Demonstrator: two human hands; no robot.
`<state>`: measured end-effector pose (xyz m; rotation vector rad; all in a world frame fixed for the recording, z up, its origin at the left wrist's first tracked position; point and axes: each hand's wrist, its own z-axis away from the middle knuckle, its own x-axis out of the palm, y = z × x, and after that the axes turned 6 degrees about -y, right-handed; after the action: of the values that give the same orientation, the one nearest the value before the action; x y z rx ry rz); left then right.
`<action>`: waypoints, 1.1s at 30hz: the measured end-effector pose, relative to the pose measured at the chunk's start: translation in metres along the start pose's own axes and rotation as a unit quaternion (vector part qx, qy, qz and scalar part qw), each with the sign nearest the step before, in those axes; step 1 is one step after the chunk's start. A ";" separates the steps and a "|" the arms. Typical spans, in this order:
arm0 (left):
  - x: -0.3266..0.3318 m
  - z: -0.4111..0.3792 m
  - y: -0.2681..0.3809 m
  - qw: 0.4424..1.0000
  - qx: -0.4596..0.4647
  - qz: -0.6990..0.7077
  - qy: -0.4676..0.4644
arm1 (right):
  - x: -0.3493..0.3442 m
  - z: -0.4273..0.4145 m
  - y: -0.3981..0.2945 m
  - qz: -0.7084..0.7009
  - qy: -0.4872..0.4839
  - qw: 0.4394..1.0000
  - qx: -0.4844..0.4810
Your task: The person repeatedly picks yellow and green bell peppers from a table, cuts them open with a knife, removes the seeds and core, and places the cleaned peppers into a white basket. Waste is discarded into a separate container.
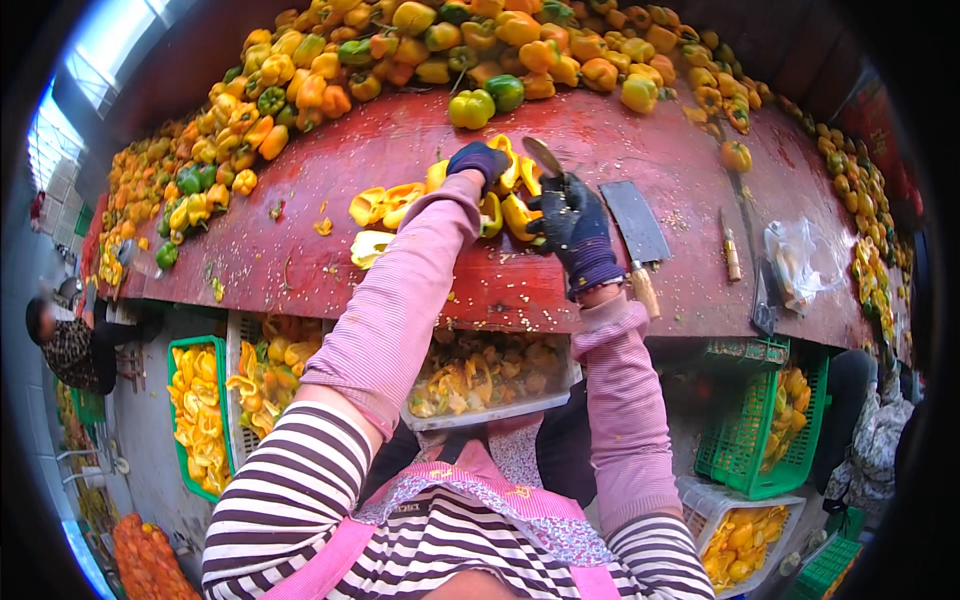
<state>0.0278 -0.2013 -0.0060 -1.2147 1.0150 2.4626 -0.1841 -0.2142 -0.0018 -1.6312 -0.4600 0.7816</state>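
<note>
My left hand (478, 161), in a dark blue glove, reaches among halved yellow peppers (517, 216) on the red tabletop (315, 172). Its fingertips are hidden, so I cannot tell whether it grips a piece. My right hand (574, 229), in a black and navy glove, grips a metal tool with a rounded, spoon-like end (541, 156) pointing up and away. More cut pepper halves (386, 202) lie left of my left forearm. A cleaver (636, 223) with a wooden handle rests just right of my right hand.
Whole peppers (420, 45) are heaped along the table's far side. To the right lie a small knife (731, 251) and a plastic bag (802, 262). A tray of scraps (487, 412) sits below the table edge. Crates (223, 420) flank me, and people sit at both sides.
</note>
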 end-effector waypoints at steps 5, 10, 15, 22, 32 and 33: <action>0.022 0.020 -0.002 0.874 0.045 0.483 -0.003 | -0.003 -0.017 0.031 0.059 0.120 0.991 -0.016; -0.013 0.144 -0.020 0.815 0.189 0.546 -0.050 | 0.038 -0.009 -0.020 -0.138 0.074 0.971 -0.183; -0.007 0.156 -0.074 0.662 0.204 0.719 -0.050 | 0.067 0.008 -0.036 0.003 -0.009 0.968 -0.252; 0.008 0.143 -0.082 0.773 0.314 0.471 0.287 | 0.091 0.025 -0.032 0.333 0.008 0.935 -0.119; 0.005 0.128 -0.098 0.743 0.420 0.460 0.244 | 0.077 0.034 -0.046 -0.101 -0.266 0.951 0.120; 0.002 0.128 -0.100 0.749 0.419 0.456 0.235 | 0.076 0.035 -0.046 -0.106 -0.282 0.944 0.132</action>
<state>-0.0066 -0.0426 -0.0023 -1.1056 2.9969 1.5801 -0.1506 -0.1287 0.0227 -1.0718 -0.8804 1.0947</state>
